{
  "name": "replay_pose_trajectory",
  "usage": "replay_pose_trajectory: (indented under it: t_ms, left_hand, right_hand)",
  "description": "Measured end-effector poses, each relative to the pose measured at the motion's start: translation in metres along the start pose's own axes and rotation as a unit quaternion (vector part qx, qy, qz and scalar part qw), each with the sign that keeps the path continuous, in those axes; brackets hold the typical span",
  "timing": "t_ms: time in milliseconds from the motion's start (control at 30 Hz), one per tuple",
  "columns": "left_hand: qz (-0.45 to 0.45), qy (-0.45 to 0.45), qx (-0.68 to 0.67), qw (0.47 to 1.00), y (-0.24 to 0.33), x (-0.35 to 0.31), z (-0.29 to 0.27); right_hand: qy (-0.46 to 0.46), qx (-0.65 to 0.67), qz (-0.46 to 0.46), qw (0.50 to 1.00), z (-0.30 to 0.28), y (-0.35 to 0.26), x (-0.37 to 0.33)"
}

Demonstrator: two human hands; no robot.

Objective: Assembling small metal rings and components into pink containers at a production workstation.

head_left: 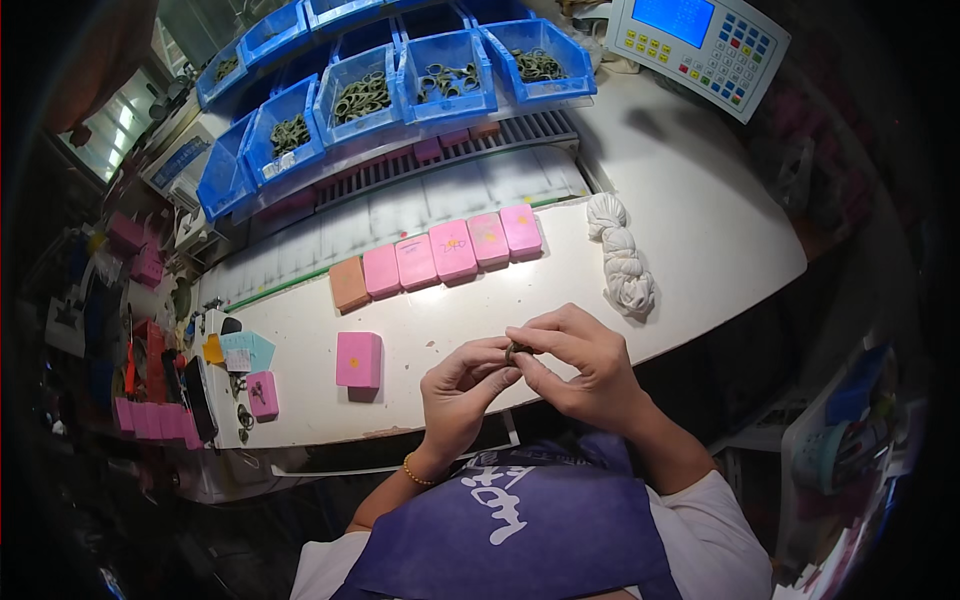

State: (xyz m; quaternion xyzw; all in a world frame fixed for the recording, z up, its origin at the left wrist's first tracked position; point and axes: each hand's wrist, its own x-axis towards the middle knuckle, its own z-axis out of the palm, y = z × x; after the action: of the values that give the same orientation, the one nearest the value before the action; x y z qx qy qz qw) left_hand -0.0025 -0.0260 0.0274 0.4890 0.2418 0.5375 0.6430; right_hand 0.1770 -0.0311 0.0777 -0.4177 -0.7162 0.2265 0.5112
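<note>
Over the front edge of the white table [560, 270], my left hand [462, 385] and my right hand [582, 362] meet fingertip to fingertip. Pinched between them is a small dark green ring [514, 352], partly covered by my fingers. Both hands are closed on it. To the left of my hands, a single pink block [358, 360] lies on the tabletop. Beyond it runs a slanted row of pink blocks [454, 250], with a brownish-orange block [348, 285] at its left end.
Blue bins [447, 75] of dark green rings stand at the back, behind a slatted rack [450, 160]. A twisted white cloth [620, 255] lies right of the row. A keypad panel with a blue screen [700, 45] is at the back right. Another pink block [262, 396] sits at left.
</note>
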Motion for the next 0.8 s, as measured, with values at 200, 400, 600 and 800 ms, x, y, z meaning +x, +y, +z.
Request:
replay_pose_trajectory:
  t_ms: [200,400,600,800]
  left_hand:
    - [-0.001,0.001,0.003,1.0,-0.001,-0.002,-0.003]
    - [0.017,-0.015,0.001,1.0,-0.002,0.0,-0.002]
    - [-0.004,0.006,0.024,1.0,0.0,0.0,0.002]
    - [-0.141,0.052,-0.073,0.986,0.013,0.004,-0.005]
  right_hand:
    - [-0.005,-0.019,-0.024,1.0,0.0,0.002,0.0]
    - [-0.004,-0.024,-0.038,0.999,0.0,0.005,-0.001]
    - [0.004,-0.023,-0.019,1.0,0.001,0.003,-0.001]
    - [0.081,0.124,0.087,0.985,-0.011,0.023,-0.005]
